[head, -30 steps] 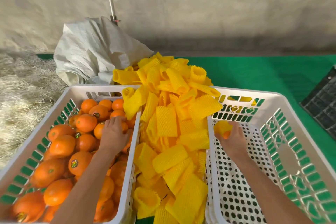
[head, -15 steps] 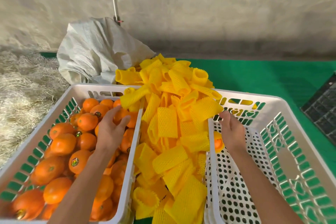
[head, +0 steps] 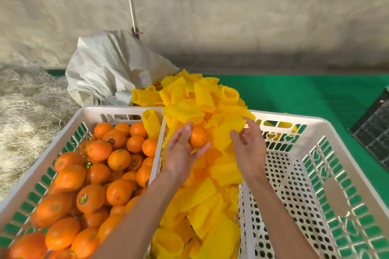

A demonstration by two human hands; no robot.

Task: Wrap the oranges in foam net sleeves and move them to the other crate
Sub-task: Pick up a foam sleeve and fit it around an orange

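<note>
My left hand (head: 181, 153) holds a bare orange (head: 197, 136) in its fingertips above the heap of yellow foam net sleeves (head: 202, 191) that lies between the two crates. Just right of it, my right hand (head: 249, 147) pinches one yellow sleeve (head: 228, 130) by its edge, close to the orange. The left white crate (head: 69, 124) is full of bare oranges (head: 101, 174). The right white crate (head: 328, 132) shows its perforated floor; my right arm hides part of it and I see no fruit there.
A crumpled white sack (head: 113, 69) lies behind the left crate, with a thin pole (head: 130, 0) rising behind it. Straw (head: 25, 115) covers the ground at left. Green matting (head: 305, 94) runs behind and right of the crates. A dark crate (head: 374, 128) sits at the right edge.
My left hand lifted an orange out of the left crate and carried it over the sleeve heap. My right hand left the right crate's corner and took hold of a sleeve.
</note>
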